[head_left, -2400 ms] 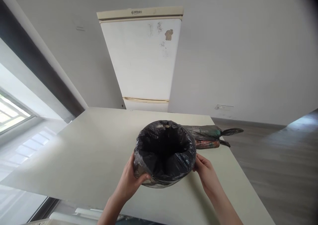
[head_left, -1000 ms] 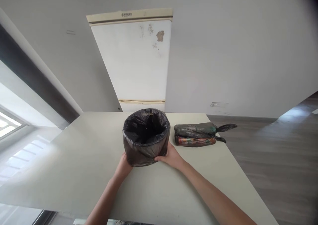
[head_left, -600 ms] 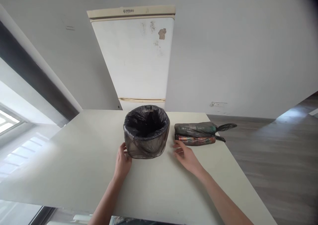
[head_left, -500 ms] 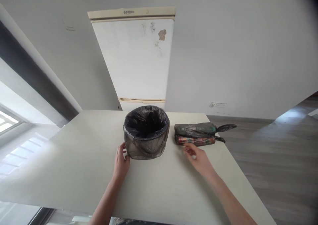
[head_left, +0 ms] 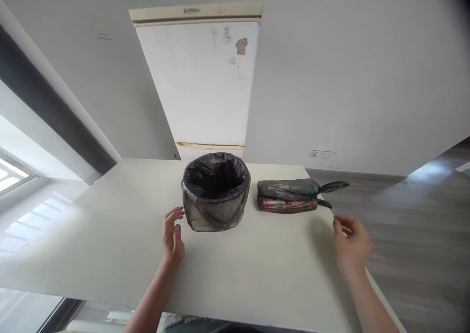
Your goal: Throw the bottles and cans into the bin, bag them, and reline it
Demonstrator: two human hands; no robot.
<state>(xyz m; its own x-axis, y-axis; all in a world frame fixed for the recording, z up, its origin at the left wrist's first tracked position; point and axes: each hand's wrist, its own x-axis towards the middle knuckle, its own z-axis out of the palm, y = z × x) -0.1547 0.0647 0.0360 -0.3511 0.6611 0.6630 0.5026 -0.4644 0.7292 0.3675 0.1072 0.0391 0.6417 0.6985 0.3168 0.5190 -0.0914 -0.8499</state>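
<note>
A bin [head_left: 216, 210] lined with a dark, translucent plastic bag stands upright on the table, its mouth facing up. My left hand [head_left: 173, 236] is beside its left side, fingers apart and holding nothing; the fingertips are very near the liner, and whether they touch it I cannot tell. To the right lies a tied dark plastic bag [head_left: 288, 188] with long contents, one of them a red patterned roll or packet [head_left: 288, 205] showing through. Just below the bag's knotted ends, over the table's right edge, is my right hand [head_left: 351, 242], thumb and fingers drawn together with nothing visible in them.
The pale table [head_left: 227, 274] ends at the right above a grey wood-look floor [head_left: 389, 220]. Behind it stands a white refrigerator [head_left: 198, 83] against the grey wall [head_left: 330, 68]. A wall socket [head_left: 322, 154] is low on that wall. A window [head_left: 11, 176] is at the left.
My right hand has moved right, from the near side of the tied bag to below its knotted ends. My left hand has shifted slightly left from the bin. Bin and bag stay put.
</note>
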